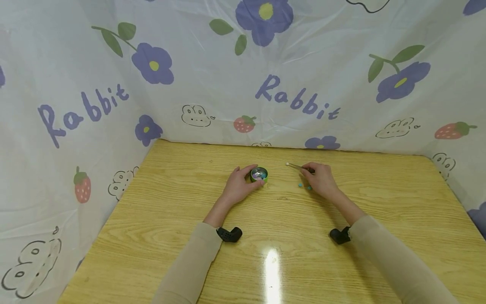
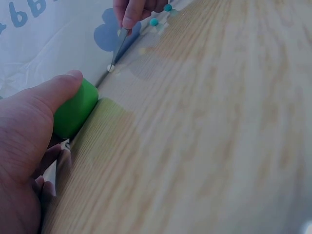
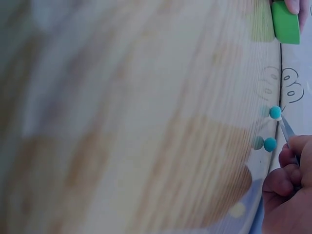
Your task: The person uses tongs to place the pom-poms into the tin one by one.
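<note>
My left hand (image 1: 238, 184) grips a small round green container (image 1: 266, 176) from its left side, thumb and fingers about the wall. Inside the container, which has a shiny interior, lie several beads, one of them blue and one purplish. In the left wrist view the thumb presses against the container's smooth green side (image 2: 80, 109). To the right, my right hand (image 1: 320, 179) pinches a pair of metal tweezers (image 1: 296, 166) that point left. At the tweezers' tip sits a white bead (image 2: 110, 68). Two turquoise beads (image 3: 275, 112) (image 3: 270, 144) lie on the table beside the right hand.
The hands work over a wood-grained table (image 1: 288, 219). Behind it hangs a white cloth (image 1: 212, 88) printed with flowers, strawberries and rabbits, meeting the table's far edge. Black wrist devices (image 1: 229, 234) sit at both cuffs.
</note>
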{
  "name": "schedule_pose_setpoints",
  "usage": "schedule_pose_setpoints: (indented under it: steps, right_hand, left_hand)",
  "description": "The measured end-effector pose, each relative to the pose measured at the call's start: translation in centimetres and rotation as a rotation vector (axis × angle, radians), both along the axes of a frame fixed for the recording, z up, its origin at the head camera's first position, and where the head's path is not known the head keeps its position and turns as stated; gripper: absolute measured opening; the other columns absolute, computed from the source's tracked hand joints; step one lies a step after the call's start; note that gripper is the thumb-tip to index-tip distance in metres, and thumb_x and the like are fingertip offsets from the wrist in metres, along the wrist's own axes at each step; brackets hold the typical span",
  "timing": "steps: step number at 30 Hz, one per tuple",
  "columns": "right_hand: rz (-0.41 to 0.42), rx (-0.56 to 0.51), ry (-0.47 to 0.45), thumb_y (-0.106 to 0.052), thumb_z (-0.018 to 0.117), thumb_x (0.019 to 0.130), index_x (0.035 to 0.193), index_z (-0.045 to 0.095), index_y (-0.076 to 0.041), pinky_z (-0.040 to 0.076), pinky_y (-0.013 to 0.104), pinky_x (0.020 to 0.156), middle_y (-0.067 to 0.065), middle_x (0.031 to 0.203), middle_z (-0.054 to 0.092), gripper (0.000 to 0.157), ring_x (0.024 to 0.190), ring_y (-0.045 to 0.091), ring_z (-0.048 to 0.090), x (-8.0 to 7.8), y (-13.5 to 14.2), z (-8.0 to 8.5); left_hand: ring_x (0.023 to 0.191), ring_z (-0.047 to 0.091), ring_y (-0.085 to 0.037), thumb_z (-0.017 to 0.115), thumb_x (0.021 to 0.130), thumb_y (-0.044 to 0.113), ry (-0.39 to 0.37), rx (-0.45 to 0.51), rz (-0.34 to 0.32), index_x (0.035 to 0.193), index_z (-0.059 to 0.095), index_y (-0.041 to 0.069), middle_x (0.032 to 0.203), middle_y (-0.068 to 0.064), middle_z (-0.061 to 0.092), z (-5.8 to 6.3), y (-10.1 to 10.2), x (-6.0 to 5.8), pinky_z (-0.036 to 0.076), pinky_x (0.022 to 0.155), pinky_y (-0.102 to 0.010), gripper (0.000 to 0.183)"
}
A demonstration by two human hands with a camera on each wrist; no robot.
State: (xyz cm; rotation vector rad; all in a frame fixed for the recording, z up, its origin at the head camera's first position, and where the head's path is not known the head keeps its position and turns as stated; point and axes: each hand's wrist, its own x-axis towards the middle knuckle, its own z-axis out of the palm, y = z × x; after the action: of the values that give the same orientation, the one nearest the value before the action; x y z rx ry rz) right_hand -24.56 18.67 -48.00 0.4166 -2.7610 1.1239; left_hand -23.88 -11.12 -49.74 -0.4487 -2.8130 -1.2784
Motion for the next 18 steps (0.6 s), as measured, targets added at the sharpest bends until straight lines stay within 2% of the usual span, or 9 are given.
schedule_pose_setpoints:
  steps: [9, 18]
  right_hand:
    - [0.013, 0.009, 0.063, -0.004, 0.063, 0.102, 0.114, 0.072, 0.010, 0.060, 0.052, 0.078, 0.025, 0.103, 0.072, 0.021, 0.093, 0.040, 0.071, 0.30, 0.02, 0.06]
    - [0.014, 0.017, 0.068, -0.006, 0.064, 0.102, 0.113, 0.073, 0.009, 0.060, 0.050, 0.076, 0.024, 0.101, 0.073, 0.020, 0.090, 0.038, 0.071, 0.24, 0.28, 0.01]
  left_hand:
    - [0.145, 0.038, -0.042, 0.078, 0.093, 0.038, -0.004, 0.006, -0.003, 0.150, 0.055, 0.013, 0.142, -0.011, 0.061, 0.18, -0.03, 0.17, 0.017, 0.125, -0.050, 0.067]
    - [0.142, 0.043, -0.040, 0.078, 0.093, 0.038, 0.010, -0.002, -0.007, 0.149, 0.055, 0.013, 0.141, -0.012, 0.062, 0.04, -0.01, 0.03, 0.017, 0.126, -0.047, 0.066]
